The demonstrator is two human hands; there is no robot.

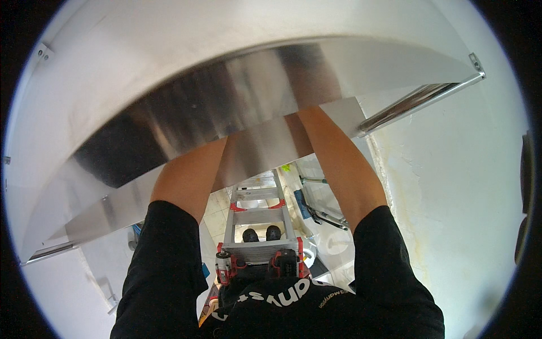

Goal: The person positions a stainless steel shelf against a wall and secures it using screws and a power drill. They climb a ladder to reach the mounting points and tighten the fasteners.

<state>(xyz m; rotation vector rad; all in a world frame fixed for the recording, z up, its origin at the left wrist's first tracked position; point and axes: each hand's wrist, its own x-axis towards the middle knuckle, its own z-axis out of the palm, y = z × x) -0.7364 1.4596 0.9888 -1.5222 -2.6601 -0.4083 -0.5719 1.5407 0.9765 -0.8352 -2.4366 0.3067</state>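
Note:
A broad, shiny metal panel (226, 99) with a curved upper line spans the view in front of me. Both my forearms reach up behind its lower edge, the left forearm (192, 172) left of the middle and the right forearm (341, 164) to the right. My two hands are hidden by the panel, so what they touch or hold does not show. Beyond the forearms runs a lower metal surface (262, 150), apart from the panel's edge. A chrome bar (418, 104) extends from the panel's right side to a small wall bracket (477, 62).
An aluminium stepladder (259, 217) with red fittings stands below, my dark shoes (262, 233) on it. Two power tools, a silver-and-red one (224, 265) and a dark one (284, 261), hang near its top. White walls (451, 169) close in on both sides. A blue-headed tool (303, 204) lies far below.

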